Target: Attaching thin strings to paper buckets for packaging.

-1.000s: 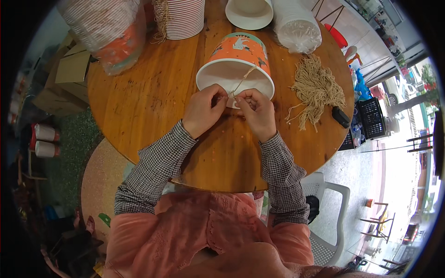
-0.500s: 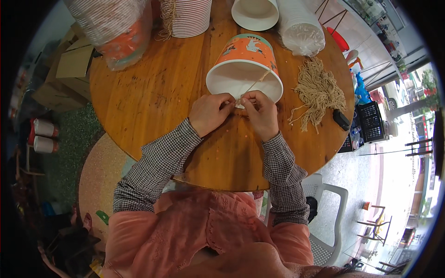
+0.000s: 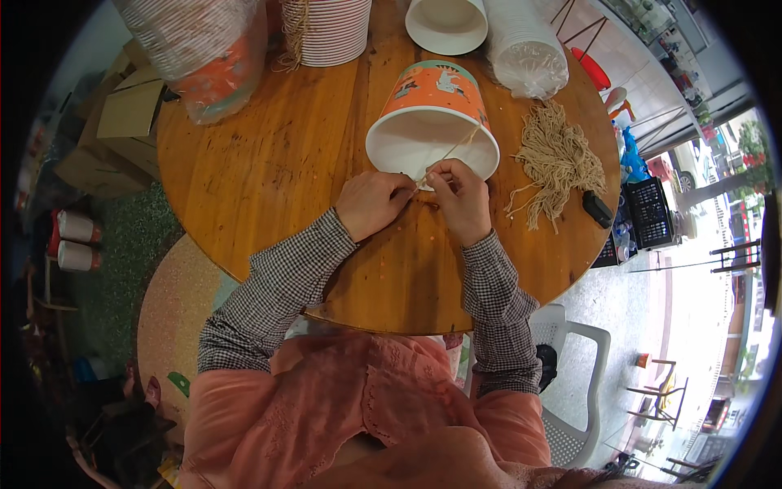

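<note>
An orange and green paper bucket (image 3: 440,87) lies on its side on the round wooden table, its white mouth facing me. Just below the near rim, my left hand (image 3: 373,204) and my right hand (image 3: 461,200) meet, each with its fingers pinched together. Between them runs a thin piece of tan string (image 3: 450,151), which stretches up across the bucket's mouth. The exact spot where the fingertips grip the string is partly hidden by the fingers.
A heap of tan strings (image 3: 558,155) lies right of the bucket, beside a small black object (image 3: 597,209). Behind stand stacked paper buckets (image 3: 330,33), a bagged stack (image 3: 199,57), a white bucket (image 3: 446,28) and plastic-wrapped white lids or bowls (image 3: 529,61). A grey chair (image 3: 582,367) is at right.
My fingertips have drawn slightly apart, with the string showing more between them. The bucket has shifted slightly to the right.
</note>
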